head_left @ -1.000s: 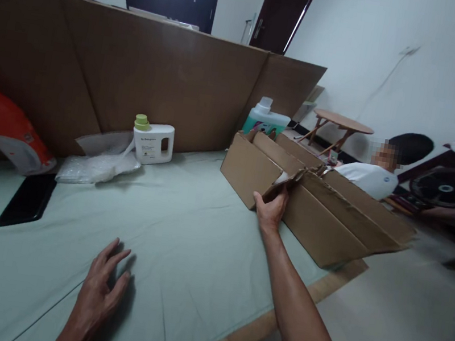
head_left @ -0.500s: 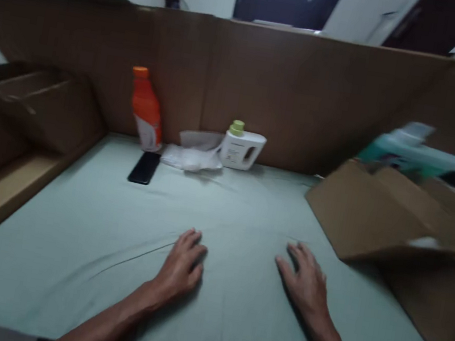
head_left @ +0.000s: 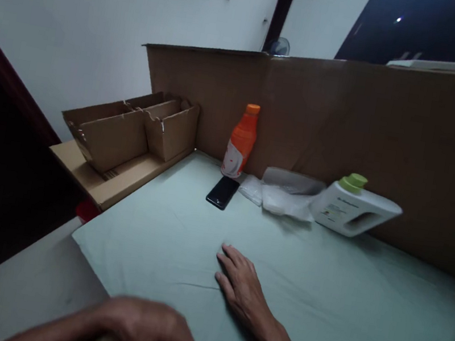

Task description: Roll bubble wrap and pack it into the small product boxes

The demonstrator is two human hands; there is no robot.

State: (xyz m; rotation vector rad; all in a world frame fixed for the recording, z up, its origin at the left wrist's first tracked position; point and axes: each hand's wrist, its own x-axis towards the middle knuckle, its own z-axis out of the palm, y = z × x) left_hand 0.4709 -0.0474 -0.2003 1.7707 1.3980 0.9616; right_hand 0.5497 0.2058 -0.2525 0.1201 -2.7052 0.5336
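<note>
Right hand (head_left: pixel 245 288): we see its fingers loosely spread and nearly straight, gripping nothing, low over the green cloth (head_left: pixel 147 238) on the table; whether the fingertips press on the cloth or float just above it, we cannot tell
Left hand (head_left: pixel 154 329): we find it blurred at the bottom of the view, its fingers bent downward and partly cut off; a dark patch lies under them, and we cannot tell whether they grasp anything
Black phone (head_left: pixel 223 192): we see it flat on the cloth near the table's far left corner, ahead of the right fingertips and well apart from them
Orange bottle (head_left: pixel 241 141): upright at the back edge, just behind the phone
Clear packaging (head_left: pixel 287 200): crumpled along the back edge, its folds too washed out for us to read
White jug (head_left: pixel 353 210): at the back edge, right of the packaging, its small print illegible to us
Cardboard box (head_left: pixel 114 138): beyond the left edge, near the far left corner, its inside mostly hidden from us by its walls
Red object (head_left: pixel 87 210): mostly covered by the box, so we cannot name it
Table limits: near edge and right end run out of our view
</note>
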